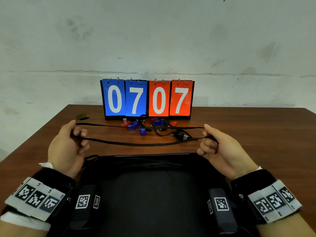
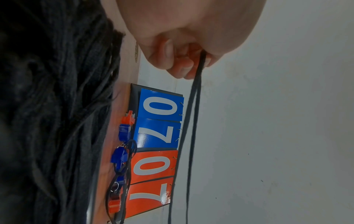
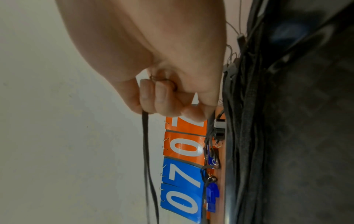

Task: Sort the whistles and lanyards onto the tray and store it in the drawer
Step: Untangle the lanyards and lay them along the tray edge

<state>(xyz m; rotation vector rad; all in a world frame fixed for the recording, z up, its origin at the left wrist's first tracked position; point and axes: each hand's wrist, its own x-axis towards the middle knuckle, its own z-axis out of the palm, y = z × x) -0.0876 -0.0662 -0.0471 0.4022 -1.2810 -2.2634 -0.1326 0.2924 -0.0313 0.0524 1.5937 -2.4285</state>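
A black lanyard (image 1: 136,143) is stretched as a long loop between my two hands, above the far edge of the black tray (image 1: 153,155). My left hand (image 1: 77,134) grips its left end with curled fingers (image 2: 180,66); the cord (image 2: 193,106) runs out of that fist. My right hand (image 1: 207,139) grips the right end, where a black clip (image 1: 182,136) hangs; the lanyard strap (image 3: 146,151) leaves this fist too. Several black lanyards (image 1: 136,164) lie along the tray's far side. Blue whistles (image 1: 133,125) and red whistles (image 1: 172,124), tangled with cords, lie on the table before the scoreboard.
A flip scoreboard (image 1: 147,99) reading 07 07 stands at the back of the brown wooden table (image 1: 248,134), against a pale wall. A small dark object (image 1: 82,116) lies at the table's far left. Black wrist cameras with markers sit over the tray's near part.
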